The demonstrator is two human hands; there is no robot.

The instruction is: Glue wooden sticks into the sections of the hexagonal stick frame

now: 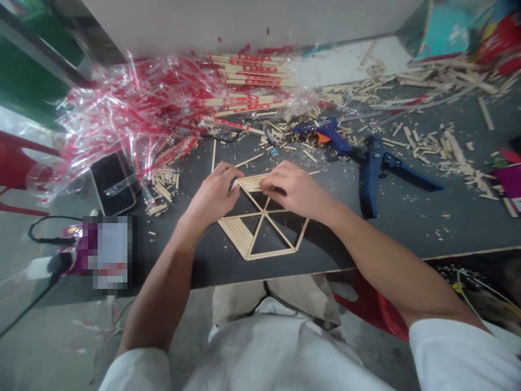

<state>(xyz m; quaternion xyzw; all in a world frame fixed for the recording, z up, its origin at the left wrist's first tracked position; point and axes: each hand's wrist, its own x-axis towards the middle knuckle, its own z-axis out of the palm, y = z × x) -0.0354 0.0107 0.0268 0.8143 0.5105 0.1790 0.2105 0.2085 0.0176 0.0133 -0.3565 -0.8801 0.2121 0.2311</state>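
"White shirt (277,347) of mine sits closest, then the dark tabletop (325,247)."

"And your hands?"

"Half curled: left hand (216,193) at the far-left corner of the wooden stick frame (264,212), right hand (296,187) on its far edge; whether they grip, I can't tell."

"Around them?"

"Phone (114,184) left of my left hand, red wrappers (154,108) beyond it; blue cutter (370,179) right of my right, glue gun (341,144) beyond."

"The room?"

"Pale panel (260,21) past the wrappers; red seat (376,304) and grey floor (185,320) below, this side of my hands."
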